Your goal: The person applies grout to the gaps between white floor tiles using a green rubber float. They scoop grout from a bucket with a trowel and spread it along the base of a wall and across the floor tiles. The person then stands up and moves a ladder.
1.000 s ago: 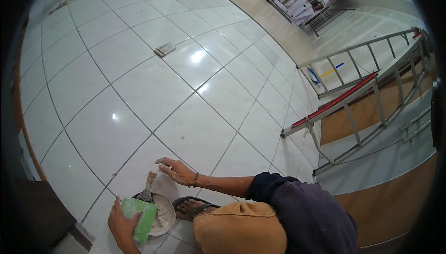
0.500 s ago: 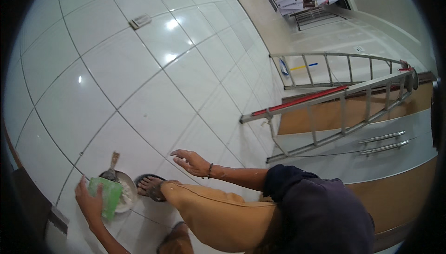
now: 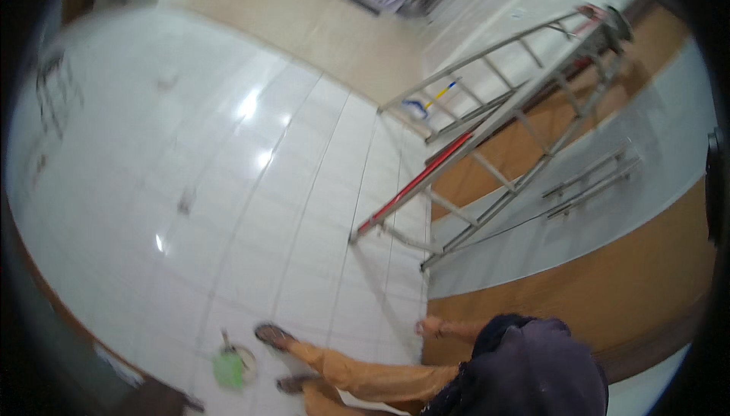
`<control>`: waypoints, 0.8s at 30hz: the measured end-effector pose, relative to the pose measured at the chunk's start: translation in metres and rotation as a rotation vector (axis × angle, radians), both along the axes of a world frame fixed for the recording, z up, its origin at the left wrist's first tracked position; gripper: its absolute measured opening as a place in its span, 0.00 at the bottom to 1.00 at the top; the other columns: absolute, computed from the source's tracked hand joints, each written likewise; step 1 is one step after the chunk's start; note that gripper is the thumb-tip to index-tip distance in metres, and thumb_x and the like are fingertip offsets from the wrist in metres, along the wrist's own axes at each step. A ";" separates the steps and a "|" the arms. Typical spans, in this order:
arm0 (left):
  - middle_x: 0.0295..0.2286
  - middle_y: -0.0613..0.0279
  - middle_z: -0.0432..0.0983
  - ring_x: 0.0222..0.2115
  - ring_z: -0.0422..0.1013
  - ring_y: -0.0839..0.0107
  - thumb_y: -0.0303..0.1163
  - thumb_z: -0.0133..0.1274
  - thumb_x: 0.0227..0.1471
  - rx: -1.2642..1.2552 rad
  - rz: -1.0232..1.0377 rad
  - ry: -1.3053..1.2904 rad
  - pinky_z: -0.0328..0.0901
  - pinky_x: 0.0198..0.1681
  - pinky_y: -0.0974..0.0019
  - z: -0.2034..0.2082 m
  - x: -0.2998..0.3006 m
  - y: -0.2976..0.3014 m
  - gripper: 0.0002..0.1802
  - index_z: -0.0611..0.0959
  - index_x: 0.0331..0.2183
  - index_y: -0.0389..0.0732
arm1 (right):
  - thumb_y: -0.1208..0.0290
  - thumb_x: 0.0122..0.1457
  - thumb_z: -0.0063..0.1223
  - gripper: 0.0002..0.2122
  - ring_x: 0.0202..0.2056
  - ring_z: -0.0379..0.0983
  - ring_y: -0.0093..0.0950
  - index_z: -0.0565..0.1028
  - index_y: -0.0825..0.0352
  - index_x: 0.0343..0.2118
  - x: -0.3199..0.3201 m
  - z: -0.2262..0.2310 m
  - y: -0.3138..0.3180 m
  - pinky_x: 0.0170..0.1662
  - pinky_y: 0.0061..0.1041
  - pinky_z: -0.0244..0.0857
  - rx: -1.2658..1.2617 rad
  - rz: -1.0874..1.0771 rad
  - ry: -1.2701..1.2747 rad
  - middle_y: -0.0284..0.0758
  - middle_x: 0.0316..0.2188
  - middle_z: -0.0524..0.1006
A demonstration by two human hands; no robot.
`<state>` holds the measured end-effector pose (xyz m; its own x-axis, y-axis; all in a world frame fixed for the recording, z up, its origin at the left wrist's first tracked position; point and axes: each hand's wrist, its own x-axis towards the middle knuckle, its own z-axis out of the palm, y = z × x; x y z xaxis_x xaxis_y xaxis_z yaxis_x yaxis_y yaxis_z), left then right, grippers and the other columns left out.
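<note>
My right hand (image 3: 430, 328) reaches out from a dark sleeve beside the tan lower part of the cabinet (image 3: 487, 325). It is small and smeared by motion, so its fingers do not show clearly, nor whether it touches anything. My left hand is out of view. On the tiles near my feet, a round pan (image 3: 248, 364) holds whitish paste. A flat green piece (image 3: 228, 369) covers part of the pan, with no hand on it. The short handle (image 3: 225, 336) of a scraper sticks up at the pan's far side.
An aluminium stepladder (image 3: 479, 161) with a red strip leans across the right, close to the silver and tan cabinet with bar handles (image 3: 589, 184). A yellow and blue stick (image 3: 441, 95) lies beyond it. A dark rack-like object (image 3: 57, 96) stands far left. My sandalled foot (image 3: 274, 336) is beside the pan.
My left hand has let go of the green piece and left the view. My right hand has moved right toward the cabinet. The whole view has swung and tilted, with more floor showing.
</note>
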<state>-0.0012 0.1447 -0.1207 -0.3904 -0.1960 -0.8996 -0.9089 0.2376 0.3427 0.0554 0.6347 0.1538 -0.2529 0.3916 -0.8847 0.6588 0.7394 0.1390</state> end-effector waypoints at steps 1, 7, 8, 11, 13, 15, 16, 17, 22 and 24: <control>0.57 0.42 0.70 0.57 0.67 0.49 0.48 0.46 0.67 0.091 -0.058 0.047 0.61 0.59 0.54 0.032 -0.024 0.023 0.32 0.72 0.61 0.33 | 0.49 0.62 0.49 0.23 0.48 0.78 0.44 0.78 0.60 0.54 0.038 -0.006 0.012 0.54 0.44 0.70 0.032 0.064 0.065 0.46 0.45 0.82; 0.55 0.44 0.72 0.54 0.70 0.52 0.46 0.46 0.67 0.257 -0.291 0.412 0.63 0.55 0.56 0.191 -0.235 0.099 0.30 0.73 0.60 0.33 | 0.46 0.62 0.51 0.24 0.43 0.81 0.43 0.79 0.59 0.51 0.044 -0.013 -0.002 0.49 0.44 0.72 -0.077 0.030 0.315 0.43 0.39 0.84; 0.54 0.44 0.73 0.53 0.70 0.53 0.46 0.46 0.67 0.270 -0.338 0.462 0.63 0.54 0.57 0.214 -0.270 0.117 0.29 0.73 0.59 0.33 | 0.48 0.61 0.51 0.23 0.45 0.80 0.45 0.80 0.61 0.49 0.036 -0.005 -0.009 0.50 0.45 0.71 -0.099 -0.011 0.315 0.46 0.41 0.83; 0.53 0.45 0.74 0.51 0.71 0.54 0.45 0.46 0.67 0.341 -0.478 0.570 0.64 0.52 0.58 0.285 -0.353 0.195 0.28 0.73 0.59 0.34 | 0.49 0.60 0.51 0.23 0.47 0.79 0.47 0.81 0.62 0.48 0.023 0.024 -0.004 0.51 0.45 0.71 -0.140 -0.162 0.312 0.48 0.45 0.82; 0.52 0.46 0.74 0.50 0.72 0.55 0.44 0.46 0.67 0.362 -0.538 0.631 0.65 0.51 0.59 0.325 -0.401 0.242 0.28 0.74 0.58 0.34 | 0.49 0.60 0.51 0.23 0.48 0.78 0.46 0.80 0.62 0.48 -0.010 0.028 0.025 0.51 0.46 0.70 -0.173 -0.231 0.331 0.49 0.45 0.82; 0.51 0.47 0.75 0.49 0.72 0.56 0.44 0.46 0.67 0.399 -0.592 0.668 0.65 0.49 0.60 0.358 -0.436 0.296 0.27 0.74 0.58 0.34 | 0.49 0.60 0.51 0.23 0.48 0.78 0.46 0.80 0.62 0.48 -0.034 0.033 0.058 0.51 0.46 0.70 -0.195 -0.298 0.318 0.49 0.46 0.81; 0.51 0.47 0.76 0.49 0.73 0.57 0.44 0.46 0.67 0.412 -0.619 0.688 0.66 0.48 0.60 0.372 -0.453 0.322 0.27 0.74 0.58 0.34 | 0.49 0.60 0.51 0.23 0.48 0.78 0.46 0.80 0.62 0.48 -0.045 0.028 0.075 0.51 0.46 0.70 -0.211 -0.336 0.315 0.49 0.46 0.81; 0.50 0.47 0.76 0.48 0.73 0.57 0.43 0.46 0.67 0.442 -0.630 0.693 0.66 0.48 0.61 0.382 -0.463 0.352 0.26 0.74 0.58 0.34 | 0.49 0.61 0.51 0.23 0.48 0.78 0.46 0.80 0.62 0.48 -0.053 0.033 0.103 0.52 0.46 0.70 -0.202 -0.366 0.300 0.49 0.46 0.81; 0.48 0.49 0.78 0.45 0.75 0.60 0.42 0.47 0.67 0.469 -0.640 0.665 0.67 0.44 0.63 0.404 -0.510 0.446 0.25 0.75 0.57 0.34 | 0.51 0.59 0.54 0.22 0.41 0.79 0.51 0.80 0.66 0.45 -0.132 0.092 0.258 0.45 0.47 0.73 0.374 -0.538 0.919 0.49 0.38 0.83; 0.48 0.50 0.78 0.44 0.76 0.61 0.41 0.47 0.68 0.452 -0.608 0.668 0.68 0.43 0.64 0.405 -0.529 0.464 0.24 0.75 0.56 0.34 | 0.58 0.58 0.56 0.17 0.38 0.78 0.53 0.79 0.69 0.39 -0.190 0.159 0.333 0.43 0.49 0.71 0.445 -0.767 1.079 0.51 0.35 0.81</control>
